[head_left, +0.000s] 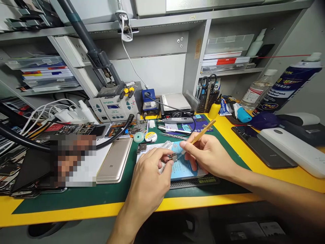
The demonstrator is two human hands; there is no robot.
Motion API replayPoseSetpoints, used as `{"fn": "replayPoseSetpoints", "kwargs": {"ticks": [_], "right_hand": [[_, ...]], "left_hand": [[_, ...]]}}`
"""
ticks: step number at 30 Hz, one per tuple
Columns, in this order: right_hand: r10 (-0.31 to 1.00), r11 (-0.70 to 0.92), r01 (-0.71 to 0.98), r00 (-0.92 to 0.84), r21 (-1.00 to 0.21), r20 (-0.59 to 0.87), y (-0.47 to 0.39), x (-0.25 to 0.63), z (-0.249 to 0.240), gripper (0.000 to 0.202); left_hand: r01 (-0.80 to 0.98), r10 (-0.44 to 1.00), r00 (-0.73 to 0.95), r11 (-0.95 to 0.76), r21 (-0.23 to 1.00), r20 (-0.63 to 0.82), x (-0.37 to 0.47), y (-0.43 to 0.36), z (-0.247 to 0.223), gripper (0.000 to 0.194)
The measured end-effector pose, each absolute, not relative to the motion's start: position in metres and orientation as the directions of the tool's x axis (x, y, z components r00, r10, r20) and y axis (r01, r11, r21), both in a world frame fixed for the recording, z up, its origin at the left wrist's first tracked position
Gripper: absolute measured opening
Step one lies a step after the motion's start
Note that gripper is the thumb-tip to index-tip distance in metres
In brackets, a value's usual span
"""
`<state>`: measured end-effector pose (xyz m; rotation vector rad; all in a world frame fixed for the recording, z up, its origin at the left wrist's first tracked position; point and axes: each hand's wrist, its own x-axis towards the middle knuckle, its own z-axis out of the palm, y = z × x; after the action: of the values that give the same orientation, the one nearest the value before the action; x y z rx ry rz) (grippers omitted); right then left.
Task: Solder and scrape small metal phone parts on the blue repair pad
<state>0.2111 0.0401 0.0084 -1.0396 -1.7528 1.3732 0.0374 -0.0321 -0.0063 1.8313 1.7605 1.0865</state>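
My left hand [152, 173] pinches a small silver and dark metal part [173, 157] between thumb and fingers, over a blue and white printed packet [181, 169]. With my right hand [208, 154] I grip a slim gold-handled tool [201, 133] like a pen. Its thin tip points down left, close beside the metal part; whether they touch I cannot tell. Another small dark part [141, 147] lies left of the packet. Under the packet, a dark perforated plate [186, 183] shows along its near edge.
A gold phone [114, 161] lies to the left on the green mat [83, 201]. Tweezers [172, 136] and a soldering station [148, 101] are behind my hands. A black hose [119, 135] arches in from the left. A dark phone [264, 147] and spray can [286, 84] stand right.
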Motion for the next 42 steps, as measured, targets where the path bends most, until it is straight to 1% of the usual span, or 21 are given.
{"fn": "replayPoseSetpoints", "kwargs": {"ticks": [11, 26, 37, 42], "right_hand": [[0.876, 0.118, 0.188, -0.482, -0.975, 0.013, 0.0428, 0.2124, 0.0055, 0.032], [0.867, 0.130, 0.190, -0.498, -0.973, 0.019, 0.0427, 0.2141, 0.0029, 0.037], [0.867, 0.113, 0.137, -0.498, -0.984, 0.030, 0.0432, 0.2126, 0.0025, 0.028], [0.870, 0.115, 0.131, -0.492, -0.985, 0.036, 0.0423, 0.2130, 0.0027, 0.029]], "left_hand": [[0.679, 0.966, -0.093, -0.117, 0.724, 0.243, 0.0374, -0.0314, -0.0024, 0.017], [0.673, 0.971, -0.093, -0.103, 0.732, 0.222, 0.0372, -0.0327, -0.0017, 0.018], [0.677, 0.972, -0.091, -0.099, 0.730, 0.216, 0.0384, -0.0314, -0.0012, 0.017], [0.677, 0.971, -0.102, -0.090, 0.731, 0.215, 0.0382, -0.0314, -0.0026, 0.016]]}}
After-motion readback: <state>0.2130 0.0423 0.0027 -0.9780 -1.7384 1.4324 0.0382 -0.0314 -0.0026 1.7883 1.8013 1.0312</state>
